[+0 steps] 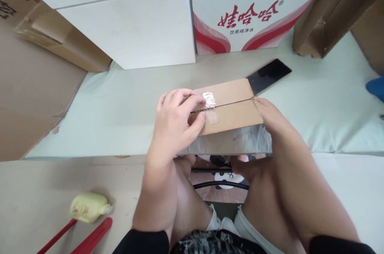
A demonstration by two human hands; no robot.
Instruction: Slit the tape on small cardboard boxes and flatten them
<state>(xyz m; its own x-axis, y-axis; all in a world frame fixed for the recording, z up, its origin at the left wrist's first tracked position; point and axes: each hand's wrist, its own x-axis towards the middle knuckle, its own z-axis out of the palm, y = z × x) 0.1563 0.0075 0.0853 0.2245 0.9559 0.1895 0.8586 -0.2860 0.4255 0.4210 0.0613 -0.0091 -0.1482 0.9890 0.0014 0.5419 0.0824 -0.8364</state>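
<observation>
In the head view, the pale green, cloth-covered table (126, 114) drops off at its near edge, just short of the knees. Large plain white cardboard cartons (129, 30) and a white carton with red bands and lettering (249, 38) wall off the back, so sideways moves seem to have more room than forward ones. Between them and the near edge is a small, oblong brown cardboard box (235, 116); whether it rests on the cloth or is lifted I cannot tell. It should be light and fairly stiff, with dry, non-slip sides but a lid seam that could give; its two ends look the best hold. The left hand (175, 114) bends over the left end, thumb and forefinger apart across the seam; the right hand (270, 114) is at the right end, its grip hidden. By the far right corner lies a flat, glossy black slab (271, 74). Smallest, the shiny silvery tape (210, 100) sits by the left fingertips.
</observation>
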